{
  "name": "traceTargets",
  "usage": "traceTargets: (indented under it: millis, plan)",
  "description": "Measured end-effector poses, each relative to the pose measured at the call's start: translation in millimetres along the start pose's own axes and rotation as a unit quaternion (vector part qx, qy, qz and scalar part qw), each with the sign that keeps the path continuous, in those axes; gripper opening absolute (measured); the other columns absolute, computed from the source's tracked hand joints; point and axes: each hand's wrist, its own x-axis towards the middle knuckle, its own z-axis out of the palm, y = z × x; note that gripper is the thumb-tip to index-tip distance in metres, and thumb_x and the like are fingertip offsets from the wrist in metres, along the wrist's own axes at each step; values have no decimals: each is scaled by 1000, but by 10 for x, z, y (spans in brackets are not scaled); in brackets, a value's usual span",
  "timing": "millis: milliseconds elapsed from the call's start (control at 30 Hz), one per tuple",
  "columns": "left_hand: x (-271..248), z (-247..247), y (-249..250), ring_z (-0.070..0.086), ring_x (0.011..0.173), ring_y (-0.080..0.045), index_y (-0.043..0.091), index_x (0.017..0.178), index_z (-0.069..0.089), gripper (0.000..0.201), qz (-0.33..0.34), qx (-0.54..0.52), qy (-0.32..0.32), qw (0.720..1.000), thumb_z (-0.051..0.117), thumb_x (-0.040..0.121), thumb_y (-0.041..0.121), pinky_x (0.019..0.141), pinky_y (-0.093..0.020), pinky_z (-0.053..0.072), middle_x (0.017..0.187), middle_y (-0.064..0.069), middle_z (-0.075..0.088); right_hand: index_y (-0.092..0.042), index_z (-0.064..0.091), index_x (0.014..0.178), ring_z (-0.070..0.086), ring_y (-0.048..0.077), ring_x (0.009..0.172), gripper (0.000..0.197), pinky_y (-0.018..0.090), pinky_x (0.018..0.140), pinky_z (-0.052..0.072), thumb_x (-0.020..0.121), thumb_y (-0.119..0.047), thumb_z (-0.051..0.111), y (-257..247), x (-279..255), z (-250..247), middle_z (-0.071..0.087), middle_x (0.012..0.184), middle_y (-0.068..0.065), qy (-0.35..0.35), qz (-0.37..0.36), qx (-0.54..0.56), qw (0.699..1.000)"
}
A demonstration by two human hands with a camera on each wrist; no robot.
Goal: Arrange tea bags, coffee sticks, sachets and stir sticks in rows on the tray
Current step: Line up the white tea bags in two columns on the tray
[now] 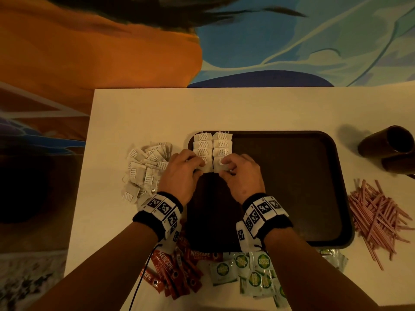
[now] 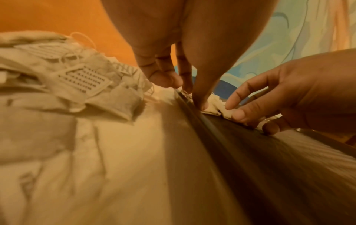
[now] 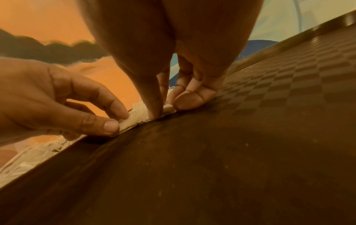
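Note:
A dark brown tray [image 1: 292, 187] lies on the white table. Two columns of tea bags [image 1: 212, 143] run down from its far left corner. My left hand [image 1: 199, 168] pinches the nearest tea bag [image 1: 207, 169] of the left column between thumb and forefinger, as the right wrist view shows at the left hand [image 3: 117, 121]. My right hand [image 1: 224, 168] pinches the nearest tea bag [image 1: 217, 166] of the right column, its thumb and fingers [image 3: 188, 99] down on the bag [image 3: 138, 117]. Both bags lie flat on the tray.
A loose pile of tea bags [image 1: 146, 169] sits left of the tray. Red coffee sticks [image 1: 175, 272] and green sachets [image 1: 253, 272] lie at the near edge. Pink stir sticks [image 1: 377, 218] lie at the right, with dark cups [image 1: 388, 144] behind them.

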Motion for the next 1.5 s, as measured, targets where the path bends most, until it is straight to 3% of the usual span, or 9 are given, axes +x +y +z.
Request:
traceTargets:
  millis: [367,567,733,833,933,1067,1300,1500]
  plan:
    - [-40,-29,2,59,106,-27,18,106,73,21,-8,-7,-2,1000,74,87,8,82,-41,56,115,-2,59,-26,70,104,60,7,81,24,28,75,59,85,-16,80,-52,-22,8,57,101,-5,0,3,-5,1000]
    - [-167,-267,-51,59,98,-17,21,109,72,22,-25,-31,28,999,73,89,12,84,-28,50,114,1,56,-27,67,105,60,9,81,25,31,74,59,86,-19,80,-181,-123,-19,55,97,-7,8,-12,-1,1000]
    - [-376,-562,-317,53,85,-5,23,105,72,17,-84,-38,59,994,72,90,14,78,-22,47,111,5,57,-29,66,108,59,7,86,21,31,80,58,90,-24,76,-413,-319,138,58,96,-11,-83,-69,-29,994]
    - [-550,-711,-549,57,84,-13,26,103,70,16,-126,-22,56,990,72,89,18,77,-30,51,104,4,60,-26,68,106,60,9,86,17,34,82,58,90,-23,75,-533,-419,287,61,97,-8,-120,-97,-35,987]
    - [-760,-806,-752,58,80,-17,34,93,63,13,-154,9,34,987,71,89,24,71,-30,46,92,7,60,-23,68,104,61,12,87,14,38,84,57,91,-21,72,-650,-503,437,62,98,-6,-164,-117,-55,978]
    - [-1031,-851,-878,51,68,-1,33,92,67,9,-165,-3,19,986,73,88,28,67,-26,42,87,12,62,-23,68,107,62,15,92,15,40,85,57,92,-22,68,-803,-633,617,63,104,-3,-212,-141,-106,961]
    - [-1237,-796,-889,57,78,-14,33,92,63,8,-199,-4,-33,979,71,89,32,74,-35,52,90,10,61,-28,66,120,51,20,115,25,38,95,50,96,-22,62,-934,-804,797,59,118,-3,-239,-183,-207,931]
    - [-1278,-805,-913,59,85,-17,29,103,64,18,-232,-14,-27,972,73,88,26,77,-35,52,97,6,62,-29,62,127,42,19,117,33,38,93,50,95,-21,61,-877,-859,845,53,122,-4,-222,-221,-270,910]
